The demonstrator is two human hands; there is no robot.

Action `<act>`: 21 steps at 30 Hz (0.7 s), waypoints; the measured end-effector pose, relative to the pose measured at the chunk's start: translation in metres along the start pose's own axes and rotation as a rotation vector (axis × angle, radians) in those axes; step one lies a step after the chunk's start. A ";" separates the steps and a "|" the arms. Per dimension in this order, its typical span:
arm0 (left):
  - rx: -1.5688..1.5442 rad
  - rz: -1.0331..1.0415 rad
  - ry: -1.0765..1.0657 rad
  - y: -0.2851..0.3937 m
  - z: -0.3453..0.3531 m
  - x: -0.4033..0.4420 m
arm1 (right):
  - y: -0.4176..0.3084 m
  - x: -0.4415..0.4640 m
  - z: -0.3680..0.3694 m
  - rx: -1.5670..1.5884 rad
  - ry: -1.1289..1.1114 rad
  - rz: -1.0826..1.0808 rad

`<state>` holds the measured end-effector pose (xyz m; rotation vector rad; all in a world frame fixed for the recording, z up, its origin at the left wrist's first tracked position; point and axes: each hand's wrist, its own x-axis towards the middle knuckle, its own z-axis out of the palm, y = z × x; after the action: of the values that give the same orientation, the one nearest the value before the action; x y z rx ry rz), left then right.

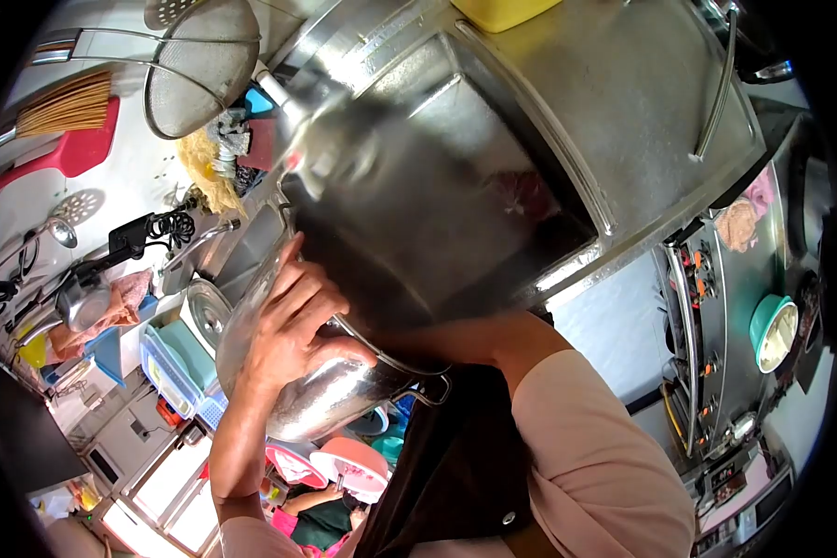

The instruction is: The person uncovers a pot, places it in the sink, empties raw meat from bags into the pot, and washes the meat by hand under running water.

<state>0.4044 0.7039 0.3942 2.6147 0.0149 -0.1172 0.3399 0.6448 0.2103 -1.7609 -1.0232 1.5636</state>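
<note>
A large shiny metal pot (321,405) is tilted in front of my body at the edge of the metal sink (511,121). My left hand (297,325) grips its rim, with the fingers on the far side and the thumb bent over the near edge. A loop handle (428,391) sticks out on the pot's right side. My right forearm (455,339) reaches left across the pot's dark opening. My right hand is lost in shadow and blur there, so its fingers do not show. The sink basin is partly blurred.
A strainer (204,70), a bundled-stick brush (63,102) and a red spatula (88,139) hang at upper left. Yellow plastic (502,9) lies on the metal counter. A stove (707,325) and green bowl (774,333) are at right. Another person's arm (311,500) shows below.
</note>
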 end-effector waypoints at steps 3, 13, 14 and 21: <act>-0.001 0.005 0.006 -0.001 0.001 0.003 | 0.001 0.007 -0.012 0.036 -0.005 0.030; -0.031 -0.002 -0.016 0.000 0.000 0.018 | 0.011 0.030 -0.051 0.130 0.007 0.092; -0.033 0.000 -0.018 0.000 0.000 0.018 | 0.012 0.030 -0.052 0.135 0.007 0.095; -0.041 0.006 -0.014 0.000 0.000 0.015 | 0.011 0.023 -0.043 0.149 -0.001 0.116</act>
<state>0.4190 0.7039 0.3928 2.5723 0.0052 -0.1316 0.3850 0.6611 0.1958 -1.7436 -0.7956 1.6662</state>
